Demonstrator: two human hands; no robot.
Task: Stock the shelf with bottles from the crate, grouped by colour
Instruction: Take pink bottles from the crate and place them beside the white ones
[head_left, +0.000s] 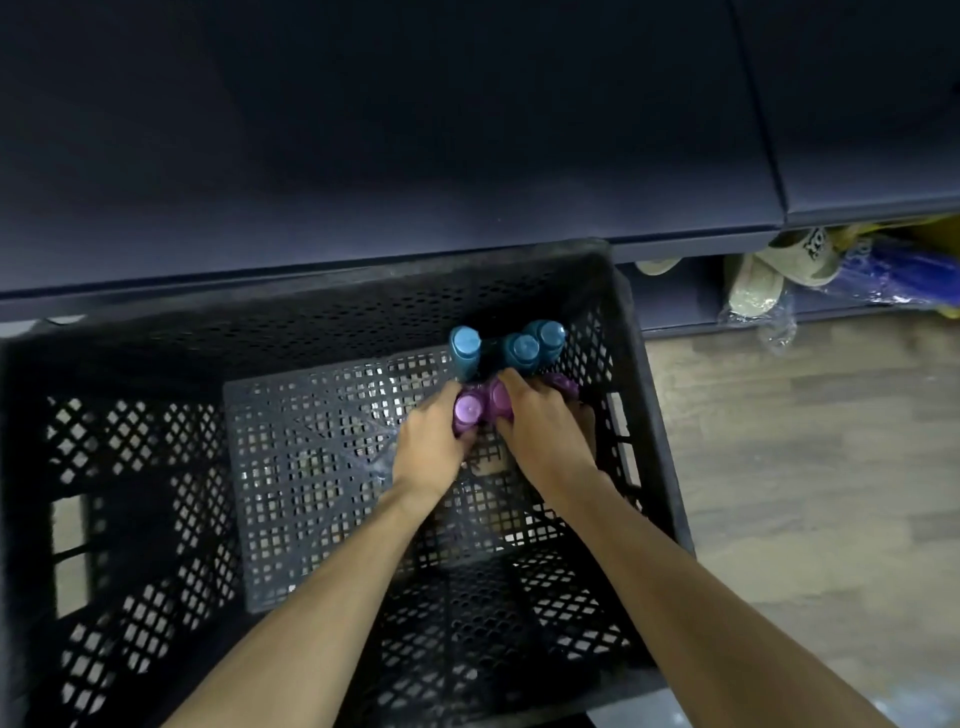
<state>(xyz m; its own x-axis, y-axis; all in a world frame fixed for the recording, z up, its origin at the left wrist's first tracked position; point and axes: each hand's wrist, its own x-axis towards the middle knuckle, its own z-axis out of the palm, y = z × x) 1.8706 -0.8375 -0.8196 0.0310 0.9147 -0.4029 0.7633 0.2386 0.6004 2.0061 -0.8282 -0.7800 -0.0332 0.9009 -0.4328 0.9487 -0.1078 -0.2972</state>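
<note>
Left hand, right hand grip purple bottles.

Black lattice crate, 3 blue bottles, perhaps 3 purple bottles.

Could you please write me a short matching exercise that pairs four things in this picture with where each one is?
Things:
1. blue bottles
2. purple bottles
3. crate
4. slippers

Places:
A. on the floor, in front of the dark shelf
B. under the shelf, at the right
C. by the crate's far wall
D. between the left hand and the right hand, nearer than the blue ones

Pairs: 1-C, 2-D, 3-A, 4-B
</note>
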